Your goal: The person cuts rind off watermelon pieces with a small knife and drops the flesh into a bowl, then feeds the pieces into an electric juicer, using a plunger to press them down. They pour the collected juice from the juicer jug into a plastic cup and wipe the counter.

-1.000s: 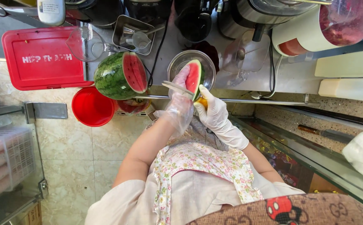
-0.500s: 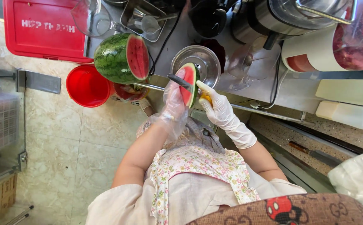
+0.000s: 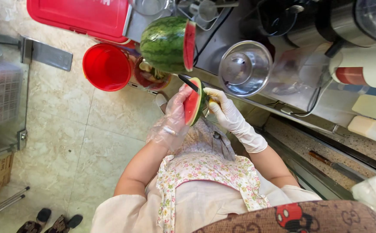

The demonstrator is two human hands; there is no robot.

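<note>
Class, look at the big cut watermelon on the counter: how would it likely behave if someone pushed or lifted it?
The cut watermelon looks bulky beside the metal bowl, so it is probably heavy. Its rounded striped rind suggests it may rock or roll when pushed. The smooth rind and wet red cut face could be slippery.

1. Watermelon wedge (image 3: 192,103) sits between left hand (image 3: 173,114) and right hand (image 3: 224,110), touching both.
2. Knife (image 3: 189,83) lies across the wedge's upper edge.
3. Large cut watermelon (image 3: 166,43) rests on the counter (image 3: 283,97) above the wedge.
4. Metal bowl (image 3: 245,68) stands right of it.
5. Bucket (image 3: 107,67) stands left, on the floor (image 3: 88,129).
6. Tray (image 3: 80,15) lies above the bucket.
</note>
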